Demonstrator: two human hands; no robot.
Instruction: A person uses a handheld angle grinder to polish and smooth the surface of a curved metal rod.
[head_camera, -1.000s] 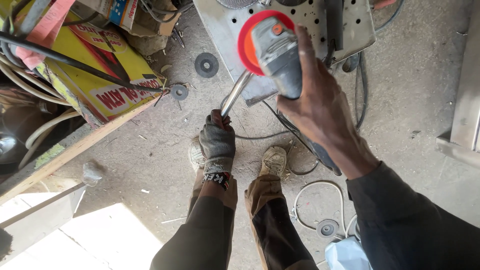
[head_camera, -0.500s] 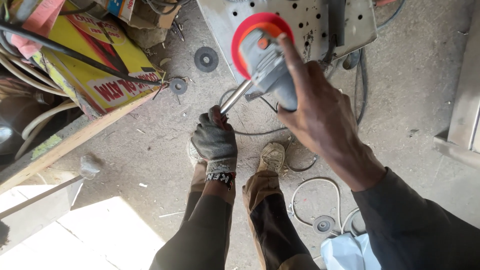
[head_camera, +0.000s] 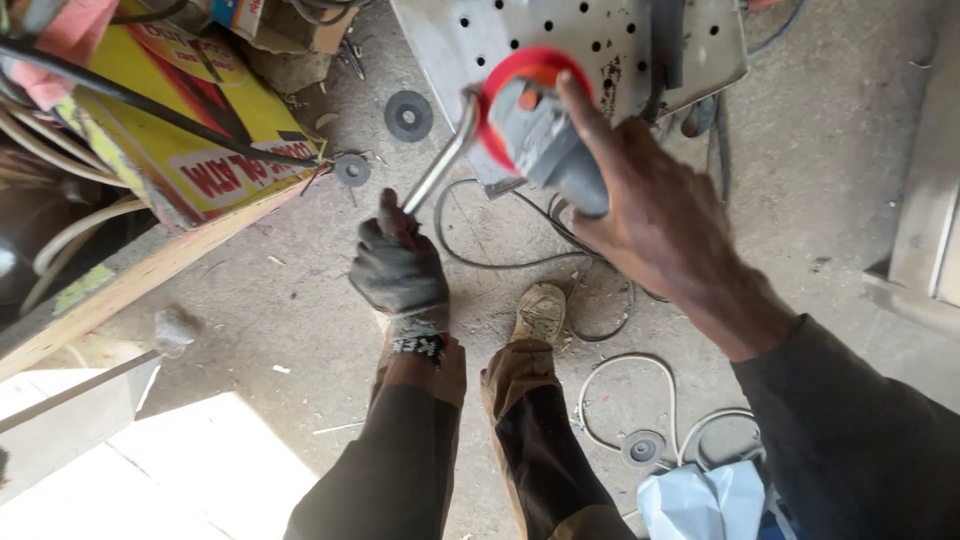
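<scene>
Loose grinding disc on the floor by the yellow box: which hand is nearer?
Left. The gloved left hand grips the metal rod just below-right of the grinding disc. The bare right hand holds the angle grinder, farther right.

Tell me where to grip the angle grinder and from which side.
Grip the angle grinder around its grey barrel-shaped body, behind the red guard, coming from the rear, as the right hand does. The body is long and round enough to wrap, and this keeps fingers clear of the disc end. The gloved left hand holds the metal rod there.
</scene>
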